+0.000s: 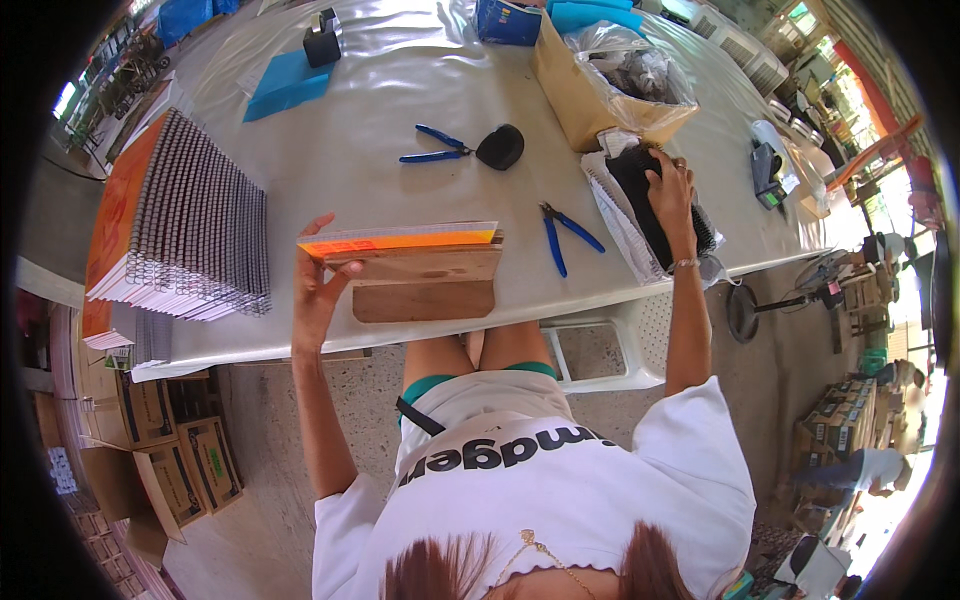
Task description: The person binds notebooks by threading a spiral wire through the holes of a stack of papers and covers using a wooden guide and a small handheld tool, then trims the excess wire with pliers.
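My left hand (312,285) grips the left end of an orange-covered booklet (400,240), thumb in front and fingers behind. The booklet stands on edge against a brown wooden block (425,300) near the table's front edge. To the right, my right hand (672,190) reaches into an opened white wrapper (612,205), its fingers curled on a bundle of black binding coils (640,205). Its fingertips are partly hidden among the coils. Blue-handled cutters (565,238) lie between my hands. Farther back are blue-handled pliers (440,146) beside a dark rounded object (500,147).
A tall stack of coil-bound orange notebooks (185,225) stands at the left. At the back right is a cardboard box (570,95) lined with plastic. A tape dispenser (322,40) and blue sheet (288,85) lie far left. A white plastic chair (640,345) is under the front edge.
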{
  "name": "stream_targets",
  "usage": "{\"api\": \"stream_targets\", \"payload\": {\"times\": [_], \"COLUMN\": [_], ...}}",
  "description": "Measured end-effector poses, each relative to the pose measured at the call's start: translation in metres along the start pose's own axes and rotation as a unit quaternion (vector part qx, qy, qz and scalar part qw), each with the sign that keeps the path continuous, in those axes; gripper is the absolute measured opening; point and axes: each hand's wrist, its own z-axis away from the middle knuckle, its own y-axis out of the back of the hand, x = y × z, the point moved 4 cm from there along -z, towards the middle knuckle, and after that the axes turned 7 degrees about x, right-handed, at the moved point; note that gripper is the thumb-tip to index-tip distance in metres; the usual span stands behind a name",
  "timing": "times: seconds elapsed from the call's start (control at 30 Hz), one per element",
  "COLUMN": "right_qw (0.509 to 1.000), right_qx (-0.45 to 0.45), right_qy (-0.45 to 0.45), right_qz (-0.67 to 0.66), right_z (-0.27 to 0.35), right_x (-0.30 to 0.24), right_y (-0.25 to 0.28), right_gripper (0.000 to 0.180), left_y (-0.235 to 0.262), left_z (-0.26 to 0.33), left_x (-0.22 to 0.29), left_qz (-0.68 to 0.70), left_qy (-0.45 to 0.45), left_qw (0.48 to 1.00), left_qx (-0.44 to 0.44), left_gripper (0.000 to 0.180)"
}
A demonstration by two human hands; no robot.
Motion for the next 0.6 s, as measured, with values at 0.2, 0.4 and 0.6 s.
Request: {"api": "stream_targets", "payload": {"times": [0.2, 0.4, 0.6], "right_qw": [0.988, 0.995, 0.994], "right_qx": [-0.093, -0.017, -0.019], "right_qy": [-0.057, 0.068, 0.099], "right_qz": [-0.110, -0.066, -0.052], "right_z": [-0.014, -0.012, -0.008], "right_x": [0.057, 0.053, 0.050], "right_y": [-0.037, -0.036, -0.036], "right_gripper": [0.033, 0.018, 0.025], "left_y": [0.000, -0.016, -0.034], "left_z": [-0.011, -0.009, 0.004], "left_x": [0.032, 0.036, 0.034], "left_qz": [0.006, -0.001, -0.005], "left_qy": [-0.013, 0.048, 0.049], "left_qw": [0.995, 0.986, 0.974], "left_qx": [0.095, 0.159, 0.223], "left_gripper": [0.059, 0.054, 0.051]}}
